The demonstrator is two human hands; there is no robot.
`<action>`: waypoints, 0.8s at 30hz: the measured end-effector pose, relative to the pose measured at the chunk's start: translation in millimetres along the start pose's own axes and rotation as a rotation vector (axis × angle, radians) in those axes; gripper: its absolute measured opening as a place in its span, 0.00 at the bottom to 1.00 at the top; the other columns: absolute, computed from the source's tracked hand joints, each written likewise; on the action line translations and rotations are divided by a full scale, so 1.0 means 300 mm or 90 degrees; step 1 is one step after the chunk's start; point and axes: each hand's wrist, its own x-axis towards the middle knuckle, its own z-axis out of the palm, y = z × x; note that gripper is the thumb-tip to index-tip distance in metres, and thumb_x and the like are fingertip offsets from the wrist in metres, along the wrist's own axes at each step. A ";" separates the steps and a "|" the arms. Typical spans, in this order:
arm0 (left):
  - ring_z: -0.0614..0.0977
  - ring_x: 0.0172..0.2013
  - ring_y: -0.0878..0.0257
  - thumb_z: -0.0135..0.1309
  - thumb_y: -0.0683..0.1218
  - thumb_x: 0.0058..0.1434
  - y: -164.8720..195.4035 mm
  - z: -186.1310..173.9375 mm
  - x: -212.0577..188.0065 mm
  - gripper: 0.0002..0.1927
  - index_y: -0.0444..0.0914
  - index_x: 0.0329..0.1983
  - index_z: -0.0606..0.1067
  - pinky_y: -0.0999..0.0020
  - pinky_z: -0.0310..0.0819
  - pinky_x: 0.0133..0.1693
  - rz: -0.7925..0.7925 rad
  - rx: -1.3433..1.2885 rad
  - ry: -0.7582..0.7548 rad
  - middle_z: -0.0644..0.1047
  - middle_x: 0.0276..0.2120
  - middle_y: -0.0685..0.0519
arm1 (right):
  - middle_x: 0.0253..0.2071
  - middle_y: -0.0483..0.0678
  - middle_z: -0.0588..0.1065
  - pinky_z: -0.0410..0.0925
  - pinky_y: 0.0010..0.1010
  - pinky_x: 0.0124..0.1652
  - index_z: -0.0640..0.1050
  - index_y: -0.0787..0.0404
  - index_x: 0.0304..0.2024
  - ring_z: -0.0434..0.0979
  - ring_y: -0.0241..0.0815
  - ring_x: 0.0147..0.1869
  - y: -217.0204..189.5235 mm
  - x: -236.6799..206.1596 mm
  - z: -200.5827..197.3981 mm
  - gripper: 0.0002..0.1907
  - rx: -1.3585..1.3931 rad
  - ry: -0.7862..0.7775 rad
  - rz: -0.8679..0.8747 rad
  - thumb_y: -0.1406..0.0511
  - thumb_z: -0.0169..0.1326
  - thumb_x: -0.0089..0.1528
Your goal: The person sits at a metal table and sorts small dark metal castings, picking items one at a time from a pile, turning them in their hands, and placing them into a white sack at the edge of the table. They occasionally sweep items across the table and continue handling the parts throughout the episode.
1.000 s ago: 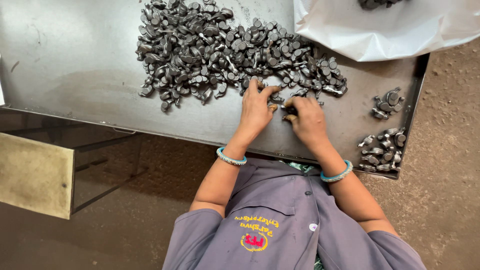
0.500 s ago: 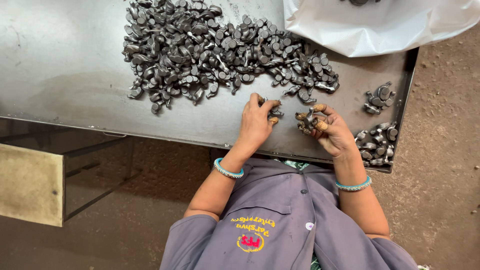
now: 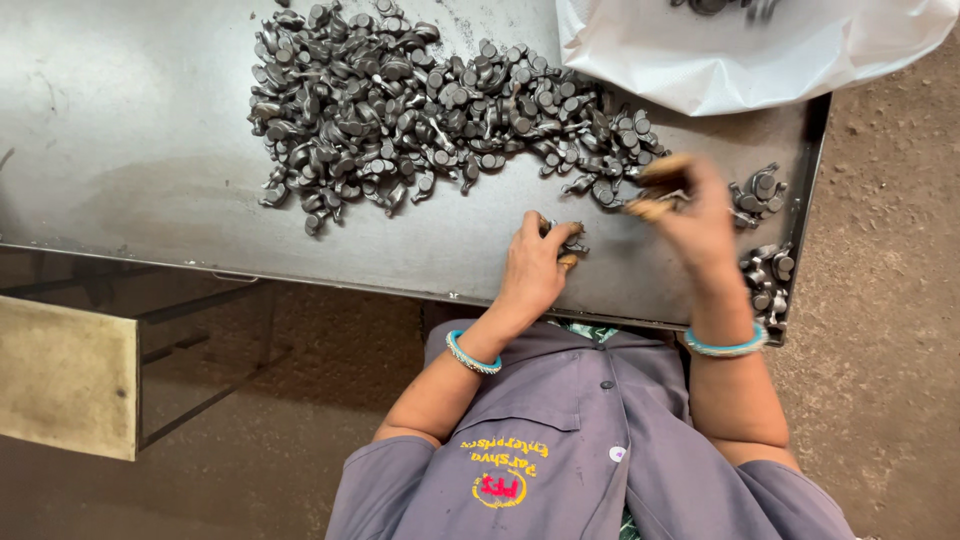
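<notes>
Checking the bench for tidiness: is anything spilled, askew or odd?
Nothing stands out. The small dark grey metal parts lie in one loose heap on the grey steel table, with smaller clusters by the right edge. The right hand is blurred.

Grey short-sleeved work shirt (image 3: pixel 600 450), turquoise bangles (image 3: pixel 472 353) on both wrists

Only two such items in view. A white plastic bag (image 3: pixel 740 55), crumpled and open-mouthed, lying on the metal table's far corner, just beyond the right hand (image 3: pixel 695 225), dark metal pieces showing inside. A yellow-and-red embroidered emblem (image 3: pixel 505 470) on the grey shirt, well behind the left hand (image 3: pixel 530 270), toward the body.
</notes>
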 end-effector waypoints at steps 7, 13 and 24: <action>0.76 0.45 0.45 0.68 0.43 0.50 0.033 -0.039 -0.001 0.28 0.41 0.55 0.76 0.52 0.72 0.47 0.035 -0.088 -0.038 0.73 0.42 0.46 | 0.39 0.47 0.79 0.70 0.31 0.45 0.79 0.61 0.39 0.77 0.42 0.45 0.127 -0.058 0.091 0.11 -0.432 0.042 -0.086 0.74 0.67 0.56; 0.79 0.47 0.49 0.66 0.41 0.53 0.036 -0.036 -0.003 0.27 0.39 0.58 0.76 0.58 0.74 0.49 0.072 -0.149 0.087 0.76 0.46 0.47 | 0.41 0.45 0.77 0.71 0.23 0.43 0.76 0.65 0.46 0.76 0.33 0.43 0.187 -0.109 0.005 0.11 0.193 -0.030 0.119 0.74 0.62 0.63; 0.82 0.39 0.71 0.63 0.37 0.60 -0.047 0.045 -0.006 0.15 0.32 0.51 0.80 0.74 0.78 0.40 -0.110 -0.554 -0.038 0.83 0.42 0.55 | 0.31 0.50 0.80 0.65 0.19 0.23 0.73 0.63 0.43 0.77 0.34 0.27 0.197 -0.175 0.016 0.06 0.410 -0.024 0.330 0.70 0.57 0.67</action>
